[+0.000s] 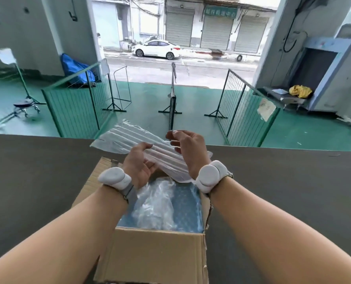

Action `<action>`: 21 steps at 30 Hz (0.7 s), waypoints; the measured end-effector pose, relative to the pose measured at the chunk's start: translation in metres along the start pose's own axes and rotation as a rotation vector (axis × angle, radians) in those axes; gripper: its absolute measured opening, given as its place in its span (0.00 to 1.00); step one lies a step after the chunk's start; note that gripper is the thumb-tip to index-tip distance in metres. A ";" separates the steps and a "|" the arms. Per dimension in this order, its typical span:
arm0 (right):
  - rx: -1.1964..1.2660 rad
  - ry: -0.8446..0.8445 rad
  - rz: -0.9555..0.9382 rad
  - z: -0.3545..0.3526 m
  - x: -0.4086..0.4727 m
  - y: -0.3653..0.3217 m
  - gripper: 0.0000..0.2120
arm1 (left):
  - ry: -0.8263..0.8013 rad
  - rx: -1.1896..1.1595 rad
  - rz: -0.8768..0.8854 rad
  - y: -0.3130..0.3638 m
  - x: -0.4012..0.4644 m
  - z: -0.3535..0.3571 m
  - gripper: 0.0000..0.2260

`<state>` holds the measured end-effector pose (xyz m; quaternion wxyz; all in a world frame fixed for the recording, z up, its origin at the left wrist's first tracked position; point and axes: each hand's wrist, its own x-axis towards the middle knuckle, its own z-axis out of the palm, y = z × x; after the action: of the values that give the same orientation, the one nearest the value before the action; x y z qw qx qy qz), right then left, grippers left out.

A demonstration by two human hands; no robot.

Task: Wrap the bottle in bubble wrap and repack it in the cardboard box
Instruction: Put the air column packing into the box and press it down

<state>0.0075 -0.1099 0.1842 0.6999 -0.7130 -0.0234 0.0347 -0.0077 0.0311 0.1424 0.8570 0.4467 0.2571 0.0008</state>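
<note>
I hold the bubble wrap, a clear sheet of long air-filled columns, up above the open cardboard box. My left hand has its fingers closed over the sheet's near edge, thumb side up, the columns running away to the left past my fingertips. My right hand pinches the same sheet from above, thumb and forefinger together on its far edge, the other fingers curled; the sheet's lower end trails down under that wrist toward the box mouth. Directly below my fingers, inside the box, lies crumpled clear plastic over something blue; I cannot tell whether the bottle is in it. The box's left flap lies folded outward under my left wrist, the near wall stands upright between my forearms. The grey counter spreads bare on both sides of the box, and its far edge runs just beyond my fingers.
</note>
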 end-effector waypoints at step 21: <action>-0.608 -0.073 0.359 -0.001 0.005 0.177 0.14 | 0.084 0.371 -0.461 -0.099 0.011 -0.057 0.18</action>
<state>0.0097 -0.1144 0.0073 0.4372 -0.8797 0.0681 0.1739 -0.0464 0.0179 0.0348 0.7268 0.5252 0.3829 -0.2223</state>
